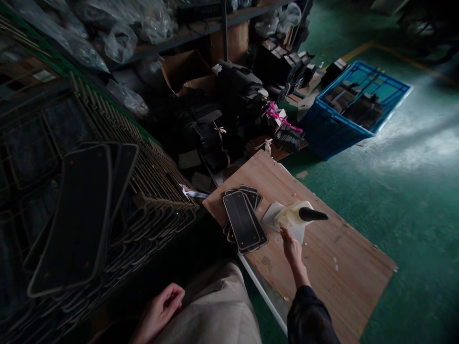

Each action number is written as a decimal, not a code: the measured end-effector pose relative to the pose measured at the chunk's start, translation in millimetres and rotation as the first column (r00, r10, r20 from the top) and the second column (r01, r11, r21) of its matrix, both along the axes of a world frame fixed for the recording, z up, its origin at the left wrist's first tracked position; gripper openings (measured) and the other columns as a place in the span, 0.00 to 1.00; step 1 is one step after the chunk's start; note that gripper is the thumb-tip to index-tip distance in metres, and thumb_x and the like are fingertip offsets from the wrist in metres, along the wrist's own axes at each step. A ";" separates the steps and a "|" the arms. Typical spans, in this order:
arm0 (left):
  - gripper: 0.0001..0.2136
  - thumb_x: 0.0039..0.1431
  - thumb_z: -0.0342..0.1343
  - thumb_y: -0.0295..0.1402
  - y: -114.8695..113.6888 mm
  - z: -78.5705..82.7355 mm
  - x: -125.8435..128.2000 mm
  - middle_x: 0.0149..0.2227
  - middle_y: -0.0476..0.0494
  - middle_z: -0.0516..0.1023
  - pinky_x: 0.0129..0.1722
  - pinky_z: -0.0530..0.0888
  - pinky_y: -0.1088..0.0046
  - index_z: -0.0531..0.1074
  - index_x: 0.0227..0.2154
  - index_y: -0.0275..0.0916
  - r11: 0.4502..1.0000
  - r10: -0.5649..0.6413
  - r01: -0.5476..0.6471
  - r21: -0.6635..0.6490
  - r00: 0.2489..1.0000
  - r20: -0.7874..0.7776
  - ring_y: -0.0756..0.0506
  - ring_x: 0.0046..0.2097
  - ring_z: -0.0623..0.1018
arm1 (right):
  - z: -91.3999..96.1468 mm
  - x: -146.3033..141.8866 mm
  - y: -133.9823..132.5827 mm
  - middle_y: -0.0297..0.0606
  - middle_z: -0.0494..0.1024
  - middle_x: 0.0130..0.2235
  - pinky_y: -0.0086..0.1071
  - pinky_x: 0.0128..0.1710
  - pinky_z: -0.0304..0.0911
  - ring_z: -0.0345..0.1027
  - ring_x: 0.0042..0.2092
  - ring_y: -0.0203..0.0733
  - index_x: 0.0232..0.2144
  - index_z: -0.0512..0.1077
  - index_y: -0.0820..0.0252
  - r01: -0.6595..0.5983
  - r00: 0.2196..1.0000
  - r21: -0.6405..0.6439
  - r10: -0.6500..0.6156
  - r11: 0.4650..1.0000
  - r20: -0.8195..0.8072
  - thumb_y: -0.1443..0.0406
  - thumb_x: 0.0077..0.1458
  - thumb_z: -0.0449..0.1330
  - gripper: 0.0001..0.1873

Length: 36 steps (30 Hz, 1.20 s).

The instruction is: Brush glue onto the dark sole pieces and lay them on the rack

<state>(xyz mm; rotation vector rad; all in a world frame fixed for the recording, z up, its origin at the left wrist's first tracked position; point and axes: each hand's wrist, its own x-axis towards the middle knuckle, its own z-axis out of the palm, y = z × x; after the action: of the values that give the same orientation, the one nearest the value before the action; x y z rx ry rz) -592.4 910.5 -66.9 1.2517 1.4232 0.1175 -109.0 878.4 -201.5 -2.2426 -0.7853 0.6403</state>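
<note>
R hand [293, 251] nr cream container [288, 216], can't tell fingers' grip; L hand [162, 306], fingers half-curled

The right hand [292, 246] extends at five o'clock, fingers bunched and pointing toward eleven, wrist bare beyond a dark sleeve [310, 313]. At seven o'clock, the left hand [163, 306] hangs half-curled beside the thigh [222, 310].
</note>
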 end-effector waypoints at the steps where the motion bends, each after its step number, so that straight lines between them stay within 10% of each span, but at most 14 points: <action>1: 0.23 0.58 0.50 0.56 1.6 -0.4 -0.4 0.27 0.47 0.72 0.34 0.70 0.74 0.73 0.31 0.38 1.000 -0.014 0.014 -0.008 1.000 0.006 0.47 0.32 0.73 | 3.5 -1.1 -3.0 0.41 0.79 0.39 0.32 0.28 0.60 0.68 0.32 0.43 0.39 0.78 0.54 -0.020 1.000 0.006 0.020 1.000 -0.005 0.52 0.47 0.61 0.19; 7: 0.24 0.57 0.49 0.57 8.8 -2.3 1.1 0.28 0.45 0.73 0.36 0.71 0.74 0.73 0.32 0.38 0.997 -0.072 0.073 -0.041 0.997 0.024 0.46 0.33 0.74 | 23.5 -5.2 -18.2 0.39 0.80 0.39 0.31 0.29 0.62 0.70 0.33 0.43 0.40 0.78 0.52 -0.019 0.998 0.050 0.021 0.999 -0.051 0.50 0.47 0.61 0.20; 12: 0.25 0.57 0.48 0.58 13.4 6.4 7.2 0.27 0.46 0.72 0.35 0.70 0.74 0.72 0.31 0.38 0.997 -0.070 0.070 -0.043 0.998 0.000 0.46 0.32 0.74 | 21.9 -8.5 -13.6 0.39 0.78 0.29 0.34 0.32 0.68 0.73 0.30 0.42 0.44 0.74 0.60 0.225 0.962 0.147 -0.196 0.963 -0.192 0.45 0.52 0.56 0.28; 21: 0.25 0.55 0.49 0.59 8.8 13.4 20.2 0.24 0.48 0.71 0.32 0.69 0.74 0.72 0.29 0.38 0.999 0.032 -0.032 0.030 0.999 -0.028 0.47 0.29 0.72 | -29.8 -10.2 4.6 0.36 0.76 0.30 0.36 0.31 0.73 0.74 0.29 0.39 0.44 0.64 0.63 0.740 0.632 0.197 -0.565 0.643 -0.530 0.48 0.59 0.51 0.24; 26: 0.25 0.54 0.50 0.59 8.2 13.2 24.1 0.24 0.47 0.71 0.32 0.69 0.74 0.72 0.29 0.39 0.999 0.038 -0.038 0.031 0.999 -0.023 0.47 0.29 0.73 | -28.0 -10.1 -21.9 0.37 0.75 0.33 0.36 0.35 0.73 0.74 0.34 0.38 0.43 0.66 0.65 0.844 0.475 0.124 -0.619 0.522 -0.626 0.52 0.64 0.50 0.20; 36: 0.24 0.57 0.49 0.57 10.6 14.5 16.6 0.26 0.48 0.71 0.31 0.70 0.74 0.71 0.33 0.38 0.999 0.034 -0.033 -0.041 0.999 0.023 0.47 0.30 0.73 | -30.4 4.7 -8.1 0.37 0.74 0.34 0.37 0.38 0.72 0.73 0.36 0.38 0.41 0.68 0.65 0.833 0.428 0.036 -0.602 0.552 -0.674 0.53 0.64 0.51 0.19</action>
<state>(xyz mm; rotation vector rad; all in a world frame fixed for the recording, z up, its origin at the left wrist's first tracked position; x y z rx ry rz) -575.8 921.1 -52.4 1.1898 1.4200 0.1257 -104.3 870.3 -231.9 -1.6013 0.4208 0.6129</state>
